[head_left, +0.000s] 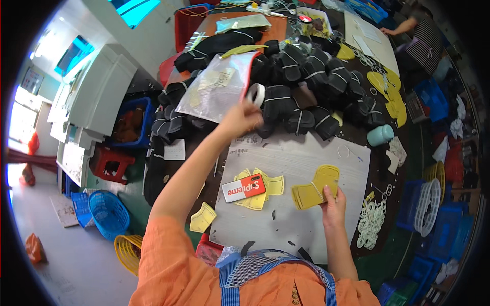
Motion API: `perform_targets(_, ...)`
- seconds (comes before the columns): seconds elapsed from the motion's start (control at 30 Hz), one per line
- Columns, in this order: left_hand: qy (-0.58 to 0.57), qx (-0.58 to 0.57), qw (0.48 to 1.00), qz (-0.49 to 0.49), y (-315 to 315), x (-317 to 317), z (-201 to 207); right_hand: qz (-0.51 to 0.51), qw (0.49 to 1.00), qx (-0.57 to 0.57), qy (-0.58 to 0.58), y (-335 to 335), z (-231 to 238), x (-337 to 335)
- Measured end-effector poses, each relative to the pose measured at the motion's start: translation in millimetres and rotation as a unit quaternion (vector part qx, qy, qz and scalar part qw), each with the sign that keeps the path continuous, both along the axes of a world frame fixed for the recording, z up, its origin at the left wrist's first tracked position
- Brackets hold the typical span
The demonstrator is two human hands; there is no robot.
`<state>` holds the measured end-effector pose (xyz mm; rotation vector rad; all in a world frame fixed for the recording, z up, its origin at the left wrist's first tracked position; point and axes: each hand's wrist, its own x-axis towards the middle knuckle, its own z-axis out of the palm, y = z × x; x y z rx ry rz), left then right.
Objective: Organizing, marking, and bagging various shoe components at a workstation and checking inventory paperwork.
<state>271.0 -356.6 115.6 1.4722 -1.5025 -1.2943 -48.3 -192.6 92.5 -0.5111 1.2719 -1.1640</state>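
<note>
My left hand [241, 120] reaches far forward, its fingers closed at the lower edge of a white tape roll [262, 96], which is tilted and slightly blurred. Beside it lies a clear plastic pouch [204, 97] with a red edge. In my right hand [334, 205] is a bundle of olive-yellow cut pieces [326, 177], with a pale band across it. A red and white phone [244, 188] rests on several pale yellow cut pieces [276, 185] on the grey board [286, 229]. Another pale yellow piece [202, 218] lies by the board's left edge.
Black banded bundles [278, 104] are heaped beyond the board. A light-blue bottle [380, 135] and a heap of white bands [371, 224] are on the right. Blue baskets [108, 214] and a red stool [111, 164] stand left. A person [421, 41] works at the far right.
</note>
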Motion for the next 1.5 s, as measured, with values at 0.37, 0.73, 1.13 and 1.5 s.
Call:
perform_targets(0.37, -0.527, -0.186, 0.813, 0.161, -139, 45, 16, -0.168, 0.982, 0.078, 0.031, 130, -8, -91)
perform_targets(0.73, -0.116, -0.28, 0.948, 0.097, 90, -66, 134, -0.099, 0.99, -0.093, -0.041, 198, 4, -170)
perform_targets(1.13, -0.04, -0.044, 0.91, -0.41, 275, -479, 124, 0.181, 0.766, -0.396, 0.472, 253, 149, -362)
perform_targets(1.5, 0.084, -0.024, 0.962, -0.259, 194, -671, 76, 0.326, 0.745, -0.186, 0.552, 240, 105, -563)
